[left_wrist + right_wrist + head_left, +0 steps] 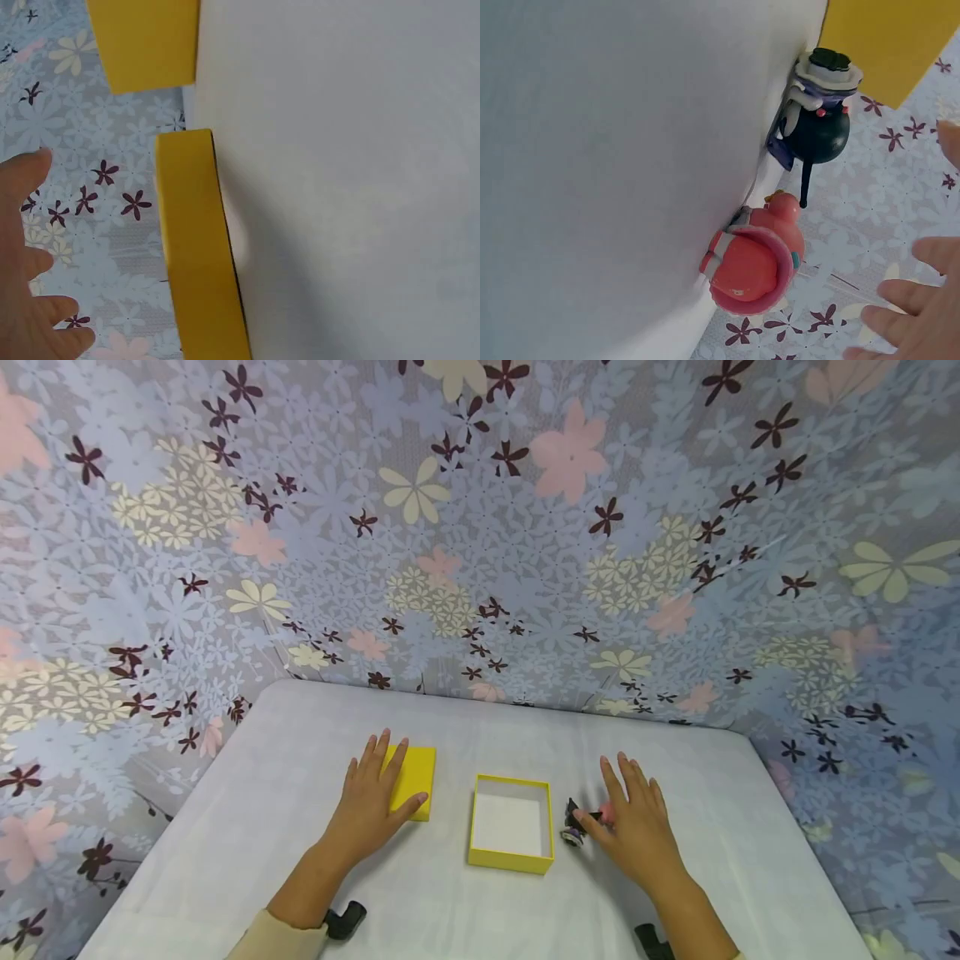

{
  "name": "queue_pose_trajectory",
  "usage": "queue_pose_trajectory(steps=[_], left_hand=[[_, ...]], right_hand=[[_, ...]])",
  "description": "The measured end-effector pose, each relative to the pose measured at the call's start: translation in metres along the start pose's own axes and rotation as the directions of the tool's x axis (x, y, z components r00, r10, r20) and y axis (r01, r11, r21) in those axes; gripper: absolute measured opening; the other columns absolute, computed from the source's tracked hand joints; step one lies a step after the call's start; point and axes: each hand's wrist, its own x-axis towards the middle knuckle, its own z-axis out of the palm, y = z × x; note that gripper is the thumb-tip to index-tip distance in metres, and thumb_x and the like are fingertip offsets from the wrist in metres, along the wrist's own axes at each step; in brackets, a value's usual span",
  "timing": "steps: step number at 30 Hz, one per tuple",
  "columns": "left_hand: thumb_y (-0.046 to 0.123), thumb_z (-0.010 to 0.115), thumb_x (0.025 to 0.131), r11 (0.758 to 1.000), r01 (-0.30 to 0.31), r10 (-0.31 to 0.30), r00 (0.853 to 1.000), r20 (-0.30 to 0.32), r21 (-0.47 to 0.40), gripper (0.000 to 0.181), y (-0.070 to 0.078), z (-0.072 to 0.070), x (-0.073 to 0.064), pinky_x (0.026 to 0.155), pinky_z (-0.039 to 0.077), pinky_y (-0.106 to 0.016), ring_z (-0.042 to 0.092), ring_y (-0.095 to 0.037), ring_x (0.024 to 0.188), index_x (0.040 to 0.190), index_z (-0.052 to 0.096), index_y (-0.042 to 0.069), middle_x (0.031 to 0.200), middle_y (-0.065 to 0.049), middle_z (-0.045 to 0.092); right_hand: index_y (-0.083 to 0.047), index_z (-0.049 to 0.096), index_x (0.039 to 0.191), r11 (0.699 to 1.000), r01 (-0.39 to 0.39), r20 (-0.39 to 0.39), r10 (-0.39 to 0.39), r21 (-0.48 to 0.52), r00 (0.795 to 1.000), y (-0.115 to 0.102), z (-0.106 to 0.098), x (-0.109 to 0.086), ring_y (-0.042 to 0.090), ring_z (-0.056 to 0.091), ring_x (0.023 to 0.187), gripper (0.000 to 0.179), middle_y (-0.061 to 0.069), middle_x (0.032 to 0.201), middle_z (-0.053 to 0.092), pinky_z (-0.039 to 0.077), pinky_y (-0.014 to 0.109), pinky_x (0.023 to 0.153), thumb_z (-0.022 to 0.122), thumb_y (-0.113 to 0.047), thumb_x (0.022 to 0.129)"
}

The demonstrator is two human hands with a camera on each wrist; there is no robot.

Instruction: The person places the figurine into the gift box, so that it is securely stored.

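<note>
Showing pink and red, one figurine (751, 270)

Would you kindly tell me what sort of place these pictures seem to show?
Most likely an indoor tabletop workspace, though the kind of room is unclear: a pale table, a floral backdrop rising behind and beside it, and an open yellow box near a dark figurine.

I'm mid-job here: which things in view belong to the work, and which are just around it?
Likely in the job:
- yellow piece, perhaps a lid, under the left hand
- open box
- dark figure and pink figure, near the right hand

Just around:
- table
- floral cloth
</note>
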Motion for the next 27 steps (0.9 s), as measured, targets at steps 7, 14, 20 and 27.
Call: queue_pose_trajectory(steps=[7, 14, 20, 27], left_hand=[[0.045, 0.065, 0.096, 0.993, -0.018, 0.01, 0.998, -0.067, -0.118, 0.077, 0.009, -0.009, 0.0, 0.122, 0.029, -0.063, 0.024, -0.036, 0.154, 0.16, 0.032, 0.017, 0.169, -0.01, 0.023], [0.041, 0.066, 0.097, 0.953, -0.011, -0.001, 0.999, -0.039, -0.303, 0.066, 0.022, -0.011, -0.003, 0.118, 0.037, -0.059, 0.041, -0.033, 0.146, 0.155, 0.042, 0.02, 0.159, -0.007, 0.041], [0.043, 0.068, 0.096, 0.913, 0.045, -0.019, 0.997, 0.068, -0.405, 0.064, 0.032, -0.008, -0.006, 0.12, 0.039, -0.052, 0.042, -0.025, 0.146, 0.153, 0.044, 0.027, 0.156, 0.001, 0.043], [0.044, 0.071, 0.093, 0.882, 0.062, 0.003, 0.991, 0.136, -0.467, 0.07, 0.041, -0.006, -0.007, 0.114, 0.046, -0.049, 0.051, -0.026, 0.138, 0.154, 0.039, 0.035, 0.159, 0.004, 0.038]], right_hand=[[-0.01, 0.036, 0.157, 0.996, 0.077, -0.099, -0.072, 0.042, 0.992, -0.003, -0.003, 0.001, 0.047, 0.034, 0.144, 0.087, 0.023, 0.16, 0.035, 0.03, 0.068, 0.114, 0.076, -0.045, 0.088], [-0.011, 0.041, 0.154, 0.992, 0.061, -0.079, -0.052, 0.113, 0.996, -0.008, -0.007, -0.001, 0.043, 0.055, 0.127, 0.078, 0.019, 0.148, 0.05, 0.049, 0.064, 0.099, 0.076, -0.04, 0.09], [-0.014, 0.039, 0.156, 0.99, 0.007, -0.007, -0.006, 0.139, 1.0, -0.009, -0.004, -0.005, 0.03, 0.062, 0.103, 0.078, 0.016, 0.14, 0.055, 0.055, 0.054, 0.088, 0.073, -0.043, 0.092], [-0.012, 0.042, 0.153, 0.992, -0.019, 0.086, 0.008, 0.126, 0.996, -0.008, 0.002, -0.008, 0.024, 0.058, 0.103, 0.077, 0.012, 0.133, 0.058, 0.053, 0.049, 0.09, 0.075, -0.041, 0.09]])
